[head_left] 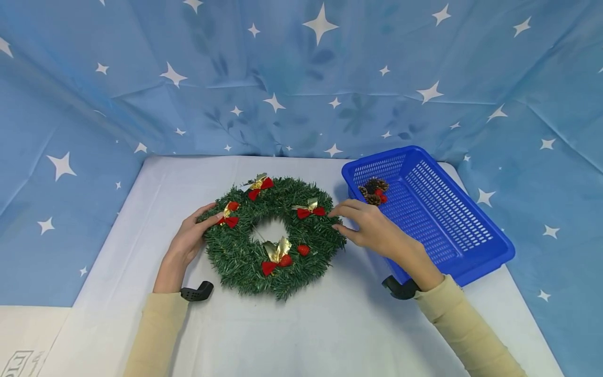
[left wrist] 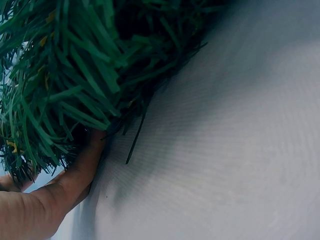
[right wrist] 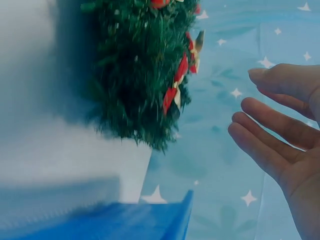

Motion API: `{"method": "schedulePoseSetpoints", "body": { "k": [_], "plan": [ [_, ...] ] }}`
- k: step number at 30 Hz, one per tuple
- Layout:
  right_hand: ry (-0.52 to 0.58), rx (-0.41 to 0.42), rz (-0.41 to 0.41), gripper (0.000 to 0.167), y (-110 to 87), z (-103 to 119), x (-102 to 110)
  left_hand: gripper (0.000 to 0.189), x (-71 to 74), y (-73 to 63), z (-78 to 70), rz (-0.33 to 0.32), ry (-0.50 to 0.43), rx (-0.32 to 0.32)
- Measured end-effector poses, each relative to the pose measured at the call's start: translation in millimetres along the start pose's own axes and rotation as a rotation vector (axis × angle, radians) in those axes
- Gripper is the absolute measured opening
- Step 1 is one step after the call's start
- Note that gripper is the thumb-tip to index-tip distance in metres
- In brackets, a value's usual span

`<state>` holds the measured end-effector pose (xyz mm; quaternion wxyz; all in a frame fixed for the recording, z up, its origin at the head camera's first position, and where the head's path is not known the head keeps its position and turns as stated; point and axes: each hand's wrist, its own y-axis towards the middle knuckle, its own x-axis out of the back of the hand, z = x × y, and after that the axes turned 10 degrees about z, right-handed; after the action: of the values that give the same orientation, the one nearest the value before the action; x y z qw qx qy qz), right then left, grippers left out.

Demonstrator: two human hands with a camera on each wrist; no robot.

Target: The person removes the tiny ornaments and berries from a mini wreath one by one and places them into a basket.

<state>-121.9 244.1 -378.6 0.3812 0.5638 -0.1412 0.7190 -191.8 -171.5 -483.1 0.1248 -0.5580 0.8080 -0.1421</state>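
A green wreath (head_left: 226, 262) lies flat on the white table, dressed with red bows (head_left: 311, 212), gold leaves (head_left: 278, 250) and red berries (head_left: 303, 250). My left hand (head_left: 188, 238) grips its left edge, thumb on top beside a bow and berry. In the left wrist view, fingers (left wrist: 82, 175) of that hand reach under the green needles (left wrist: 90, 70). Beside the wreath's right edge hovers my right hand (head_left: 369, 225), its fingers loosely bent. The right wrist view shows this hand (right wrist: 287, 130) apart from the wreath (right wrist: 135, 75), with nothing between thumb and fingers.
A blue plastic basket (head_left: 464, 193) stands at the right, close to my right forearm. Pinecones (head_left: 373, 199) with red berries (head_left: 380, 196) lie in its far left corner. Blue star-patterned cloth (head_left: 301, 120) hangs behind the table and at both sides.
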Motion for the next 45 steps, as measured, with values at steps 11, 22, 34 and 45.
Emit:
{"method": "schedulePoseSetpoints", "body": {
  "k": [11,22,34,45],
  "plan": [
    [0.095,0.102,-0.088,0.025,-3.2,14,-37,0.075,-2.0,0.1,1.0,0.003,-0.011,-0.010],
    [0.162,0.158,-0.160,0.030,-1.1,21,-68,0.075,1.5,0.1,0.9,0.000,-0.003,-0.003],
    [0.173,0.108,-0.085,0.024,1.1,25,-87,0.074,0.9,2.2,2.5,-0.001,-0.019,-0.001],
    [0.117,0.057,-0.040,0.023,2.1,28,-92,0.075,-0.2,0.1,1.5,-0.002,-0.017,-0.018]
  ]
}}
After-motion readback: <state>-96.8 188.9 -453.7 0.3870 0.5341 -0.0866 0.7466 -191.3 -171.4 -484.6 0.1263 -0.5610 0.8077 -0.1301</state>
